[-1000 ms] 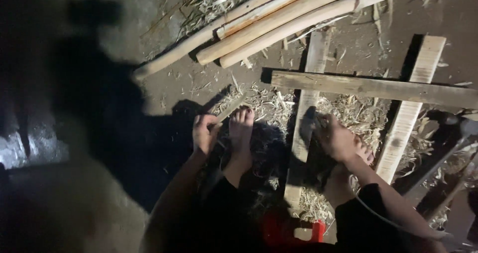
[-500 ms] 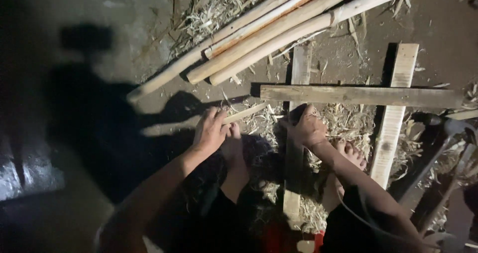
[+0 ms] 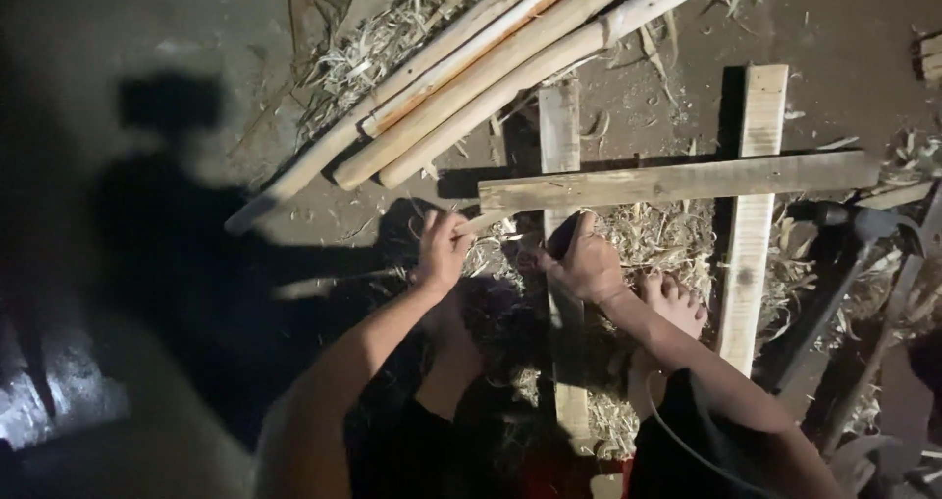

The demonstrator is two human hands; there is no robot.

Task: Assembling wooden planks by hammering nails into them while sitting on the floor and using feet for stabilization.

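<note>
I sit on the dirt floor, bent over a rough frame of wooden planks. My left hand (image 3: 442, 251) is closed around a thin pale stick (image 3: 314, 287) that runs left to right through the fist. Just right of it, my right hand (image 3: 586, 261) grips a dark object (image 3: 563, 234), perhaps a tool handle, above the upright plank (image 3: 559, 136). The stick's right tip points under the crosswise plank (image 3: 687, 179). One bare foot (image 3: 674, 301) rests on shavings beside my right wrist.
A bundle of long peeled poles (image 3: 491, 62) lies slantwise at the top. Wood shavings (image 3: 657, 239) cover the ground inside the frame. A second upright plank (image 3: 754, 224) stands at right, with dark metal tools (image 3: 863, 226) beyond it. Dark shadow fills the left.
Both hands have moved up from near my feet to the crosswise plank. My left hand has taken hold of the thin stick, and the view has shifted downward.
</note>
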